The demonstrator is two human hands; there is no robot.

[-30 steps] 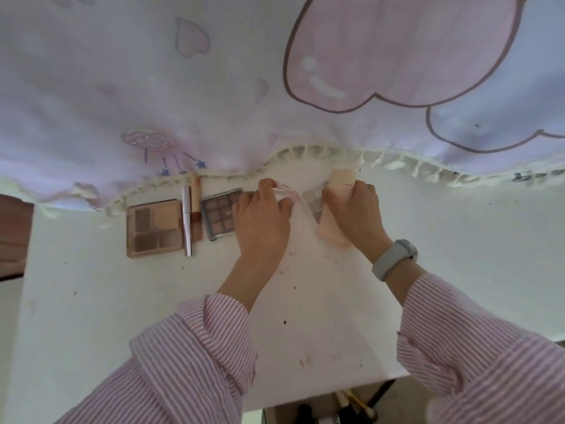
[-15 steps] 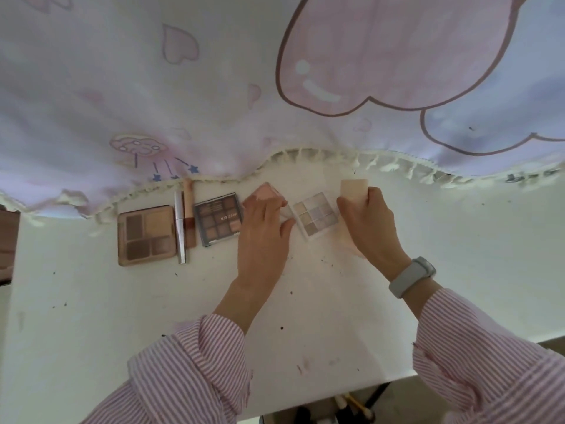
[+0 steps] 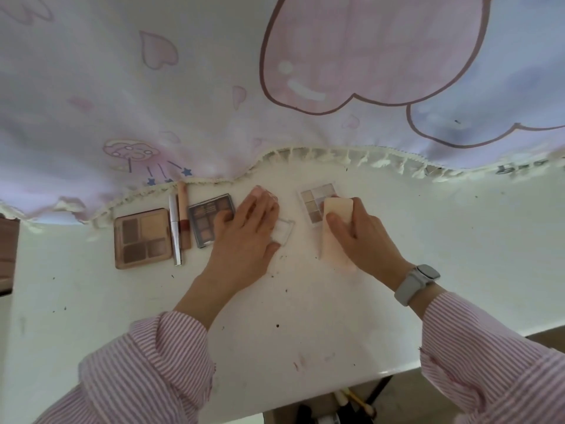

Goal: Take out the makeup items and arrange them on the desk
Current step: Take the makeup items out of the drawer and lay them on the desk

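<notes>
Done: I see 4 items lined at 9–10 o'clock on tabletop (image 3: 305, 301) | left hand (image 3: 244, 237) fingers flat on clear case (image 3: 282, 234) | right hand (image 3: 363, 240) grips pouch (image 3: 334, 237) beside pale palette (image 3: 313, 198), 12 o'clock | left: pouch contents unseen.

A fringed cartoon cloth (image 3: 214, 87) (pink hearts, stars) overhangs the far desk edge.

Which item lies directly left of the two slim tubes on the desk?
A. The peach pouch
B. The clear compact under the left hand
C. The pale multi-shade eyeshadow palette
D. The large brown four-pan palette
D: the large brown four-pan palette lies directly left of the silver tube and the brown-tipped tube.
</notes>
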